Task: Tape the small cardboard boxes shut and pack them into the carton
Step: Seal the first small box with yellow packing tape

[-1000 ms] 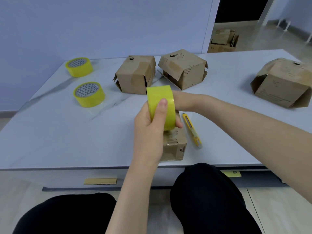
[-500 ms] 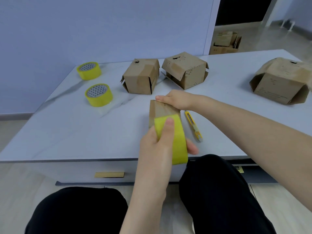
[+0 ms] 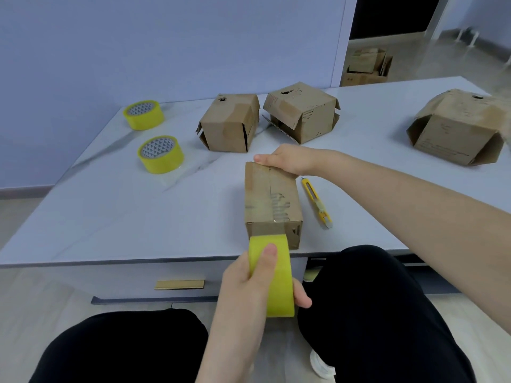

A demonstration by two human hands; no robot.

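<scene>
Down toward the lap the yellow tape roll [image 3: 279, 275] has moved, past the near end of the small box [image 3: 265, 189], and the left hand [image 3: 243, 286] grips it tight, thumb on top, fingertips poking out underneath. The brown cardboard box lies long and flat on the smooth white table [image 3: 110, 217] just beyond that thumb, a shiny, wrinkly tape strip [image 3: 279, 207] along its top. The right hand [image 3: 290, 161] hooks its fingers over the far end, holding it.

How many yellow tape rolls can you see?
3. The far tape roll lies at the table's back left, the second tape roll just nearer, and the left hand grips the third tape roll by the near edge. None seems hidden.
</scene>
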